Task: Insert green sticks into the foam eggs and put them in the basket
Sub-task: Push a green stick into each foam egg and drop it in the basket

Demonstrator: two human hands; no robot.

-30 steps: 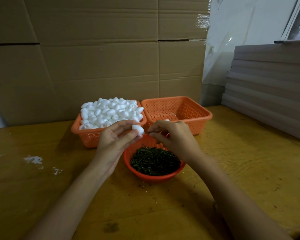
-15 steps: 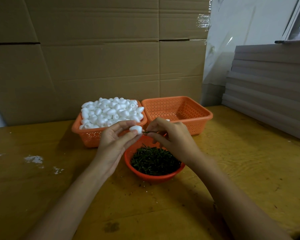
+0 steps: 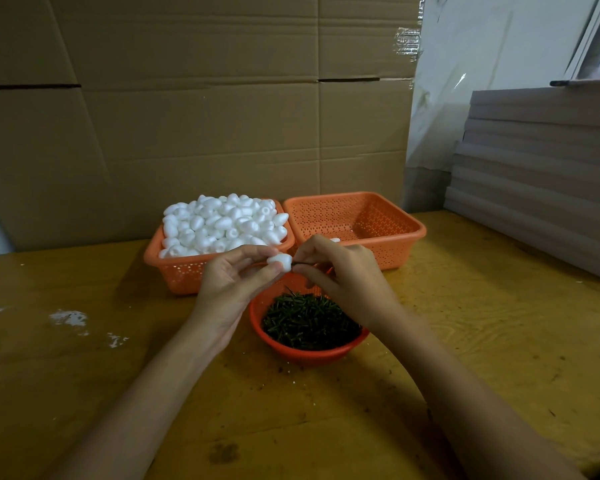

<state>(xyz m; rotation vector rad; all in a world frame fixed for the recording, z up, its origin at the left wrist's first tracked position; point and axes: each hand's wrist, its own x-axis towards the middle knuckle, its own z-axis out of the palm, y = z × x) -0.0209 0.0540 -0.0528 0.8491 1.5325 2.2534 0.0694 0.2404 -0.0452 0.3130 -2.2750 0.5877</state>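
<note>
The left hand (image 3: 232, 282) pinches a white foam egg (image 3: 280, 260) at its fingertips. The right hand (image 3: 343, 271) pinches a green stick (image 3: 300, 264) whose tip touches the egg, above the red bowl (image 3: 312, 351).

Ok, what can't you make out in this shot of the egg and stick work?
- Head view: how deep the green stick sits in the foam egg; too small, and the right hand covers its other end.
- Head view: how many finished eggs lie in the right basket; the right hand hides its near corner.
</note>
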